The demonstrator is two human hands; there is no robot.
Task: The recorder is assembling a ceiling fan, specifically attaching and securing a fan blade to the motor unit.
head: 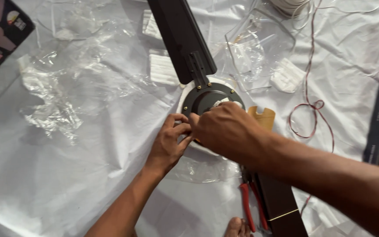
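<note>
Fingertips of left hand [168, 139] and right hand [225, 129] pinch together, on something too small to tell, at the round dark-brown metal fan motor [207, 97] (blade [181, 37] attached) over white sheeting [66, 175].

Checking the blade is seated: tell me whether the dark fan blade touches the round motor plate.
Touching. The head view shows the dark fan blade with its bracket lying on the round motor plate, brass screws along the joint.

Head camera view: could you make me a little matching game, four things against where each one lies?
1 fan blade
2 pliers
3 red wire
4 plastic wrap

a left of the hands
b below the right forearm
c top, bolted to the dark hub
d right of the hub

Pairs: 1-c, 2-b, 3-d, 4-a
</note>
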